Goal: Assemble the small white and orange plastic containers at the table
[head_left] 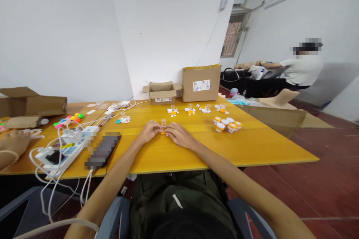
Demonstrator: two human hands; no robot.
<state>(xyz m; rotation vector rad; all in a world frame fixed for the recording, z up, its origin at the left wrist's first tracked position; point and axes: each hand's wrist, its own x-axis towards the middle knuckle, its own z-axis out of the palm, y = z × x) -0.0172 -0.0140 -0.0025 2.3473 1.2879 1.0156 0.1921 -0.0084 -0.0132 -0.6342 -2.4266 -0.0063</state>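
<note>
Two hands meet at the middle of the yellow worktop (252,145), both on one small clear vial (163,124) with orange at its base. Left hand (148,131) closes in from its side, right hand (179,134) from the other; fingertips of both pinch the vial low down, so each grip is clamped on it. The vial stands upright on the worktop, between the two hands.

Step in hand, as I judge it: fitting or pressing a small part at the vial's foot. Too small to tell which part.

Right of the hands, near: a cluster of capped vials (227,124), white and orange tops, packed touching. Further back, a row of loose parts in little heaps (196,109), orange and white, well apart from each other.

Next move, by my reckoning, calls for a steady hold with one hand while the other works the small piece; fine fingertip pressure, vial kept upright.

Back edge: two cardboard boxes (201,83). Left: a power strip (66,149) with white cables, a dark phone (103,150) beside it. Another person's hand (14,142) rests at the far left edge.
</note>
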